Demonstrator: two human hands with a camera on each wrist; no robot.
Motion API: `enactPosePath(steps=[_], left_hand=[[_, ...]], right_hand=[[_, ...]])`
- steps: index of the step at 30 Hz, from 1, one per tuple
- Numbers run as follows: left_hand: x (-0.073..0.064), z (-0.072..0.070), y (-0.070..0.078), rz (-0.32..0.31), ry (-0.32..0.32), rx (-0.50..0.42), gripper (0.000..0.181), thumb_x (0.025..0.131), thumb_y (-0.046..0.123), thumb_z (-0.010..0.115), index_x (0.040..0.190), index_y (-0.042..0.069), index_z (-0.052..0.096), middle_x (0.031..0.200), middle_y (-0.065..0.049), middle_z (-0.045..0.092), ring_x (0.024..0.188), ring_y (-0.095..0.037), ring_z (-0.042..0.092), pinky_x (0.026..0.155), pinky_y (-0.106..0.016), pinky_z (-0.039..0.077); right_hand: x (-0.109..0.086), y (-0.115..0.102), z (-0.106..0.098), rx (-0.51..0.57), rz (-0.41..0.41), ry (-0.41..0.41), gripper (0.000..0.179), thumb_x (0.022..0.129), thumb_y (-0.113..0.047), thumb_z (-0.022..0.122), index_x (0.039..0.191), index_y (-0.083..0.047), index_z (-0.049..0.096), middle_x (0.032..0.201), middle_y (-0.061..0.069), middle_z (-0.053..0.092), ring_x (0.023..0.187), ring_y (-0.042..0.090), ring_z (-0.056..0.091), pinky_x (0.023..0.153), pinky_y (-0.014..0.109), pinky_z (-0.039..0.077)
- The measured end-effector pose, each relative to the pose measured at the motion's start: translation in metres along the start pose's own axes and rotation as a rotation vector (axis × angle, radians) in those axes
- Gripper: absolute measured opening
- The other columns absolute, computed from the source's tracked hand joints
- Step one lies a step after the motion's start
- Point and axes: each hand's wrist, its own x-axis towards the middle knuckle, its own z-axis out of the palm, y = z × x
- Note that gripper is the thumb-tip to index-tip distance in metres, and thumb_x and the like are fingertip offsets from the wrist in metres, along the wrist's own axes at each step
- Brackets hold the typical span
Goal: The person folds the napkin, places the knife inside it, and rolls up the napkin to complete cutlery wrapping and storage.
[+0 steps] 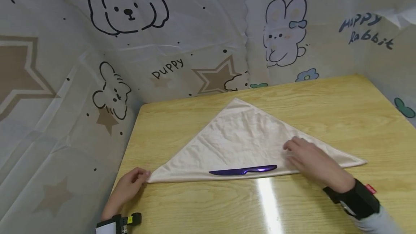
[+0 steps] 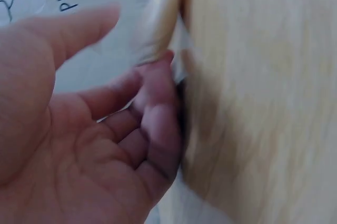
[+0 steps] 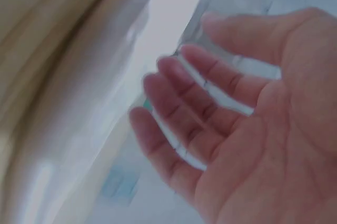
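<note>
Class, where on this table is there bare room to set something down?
The table is bare on either side of the far tip of the cloth, and in front of its near edge, between the left hand and the right hand. It is crowded along that edge: knife on the cloth, left hand at its left corner, right hand over its right part.

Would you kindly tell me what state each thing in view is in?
Cloth: laid flat in a triangle, lightly wrinkled.
Knife: lying on the cloth near its long edge, blade leftward.
Left hand: fingertips touching the cloth's left corner, thumb apart.
Right hand: over the cloth's right side, holding nothing.
Printed sheet: creased, behind the table.
</note>
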Motion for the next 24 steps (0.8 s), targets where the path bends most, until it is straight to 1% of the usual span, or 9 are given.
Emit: enactPosePath(steps=[3,5,6,8,11,14,18,21,24], left_hand=[[-0.008,-0.002,-0.009,0.028,-0.024,-0.071,0.045,0.092,0.046,0.061,0.114,0.007,0.063,0.100,-0.009,0.064,0.085,-0.018,0.056,0.072,-0.032,0.048],[-0.013,-0.005,-0.014,0.033,-0.037,-0.122,0.043,0.089,0.039,0.068,0.115,0.006,0.062,0.100,-0.009,0.064,0.084,-0.018,0.058,0.071,-0.031,0.051],[-0.015,-0.006,-0.016,0.031,-0.039,-0.135,0.043,0.087,0.037,0.070,0.116,0.005,0.062,0.100,-0.009,0.065,0.084,-0.017,0.059,0.070,-0.030,0.052],[-0.017,-0.008,-0.019,0.032,-0.051,-0.158,0.042,0.086,0.030,0.073,0.116,0.003,0.061,0.100,-0.010,0.066,0.084,-0.017,0.061,0.069,-0.029,0.053],[-0.018,-0.010,-0.020,0.028,-0.045,-0.133,0.039,0.087,0.028,0.072,0.115,0.003,0.064,0.099,-0.008,0.068,0.083,-0.017,0.062,0.068,-0.030,0.053],[-0.017,-0.010,-0.019,0.042,-0.010,-0.072,0.030,0.089,0.030,0.069,0.108,0.007,0.067,0.094,-0.005,0.069,0.079,-0.015,0.061,0.068,-0.031,0.052],[-0.015,-0.009,-0.014,0.075,-0.009,-0.117,0.023,0.092,0.025,0.066,0.103,0.005,0.067,0.091,-0.008,0.070,0.078,-0.014,0.065,0.070,-0.030,0.055],[-0.016,-0.011,-0.005,0.128,-0.009,-0.193,0.020,0.094,0.019,0.064,0.102,0.001,0.064,0.091,-0.011,0.071,0.080,-0.018,0.067,0.069,-0.029,0.057],[-0.017,-0.014,0.009,0.222,0.049,-0.169,0.018,0.094,0.021,0.064,0.101,0.004,0.064,0.092,-0.010,0.071,0.081,-0.019,0.067,0.067,-0.028,0.056]], right_hand=[[-0.035,0.041,-0.021,-0.046,0.183,-0.006,0.024,0.091,-0.014,0.064,0.108,0.002,0.063,0.101,0.017,0.061,0.090,0.029,0.057,0.073,0.050,0.051],[-0.057,0.065,-0.031,-0.043,0.324,-0.052,0.028,0.093,-0.021,0.062,0.107,0.004,0.061,0.101,0.021,0.059,0.088,0.032,0.057,0.071,0.051,0.050],[-0.067,0.075,-0.035,-0.029,0.376,-0.070,0.031,0.094,-0.024,0.062,0.106,0.005,0.061,0.100,0.023,0.059,0.087,0.035,0.057,0.069,0.052,0.049],[-0.082,0.093,-0.038,0.006,0.448,-0.097,0.032,0.096,-0.028,0.060,0.099,0.004,0.062,0.089,0.020,0.059,0.077,0.031,0.056,0.064,0.048,0.048],[-0.096,0.109,-0.039,0.063,0.494,-0.125,0.034,0.097,-0.032,0.057,0.089,0.001,0.062,0.074,0.009,0.058,0.062,0.021,0.050,0.056,0.038,0.044],[-0.103,0.117,-0.038,0.086,0.515,-0.131,0.034,0.098,-0.034,0.056,0.086,-0.003,0.062,0.067,0.001,0.055,0.057,0.014,0.044,0.054,0.033,0.039],[-0.107,0.123,-0.039,0.105,0.520,-0.117,0.032,0.095,-0.037,0.060,0.086,-0.007,0.062,0.067,0.000,0.055,0.055,0.010,0.044,0.052,0.029,0.039],[-0.109,0.126,-0.040,0.164,0.512,-0.128,0.026,0.093,-0.034,0.063,0.087,-0.008,0.061,0.070,0.000,0.055,0.055,0.007,0.044,0.050,0.024,0.037],[-0.108,0.128,-0.041,0.231,0.517,-0.151,0.026,0.094,-0.029,0.063,0.096,-0.003,0.060,0.079,0.004,0.057,0.059,0.007,0.046,0.052,0.024,0.040]])
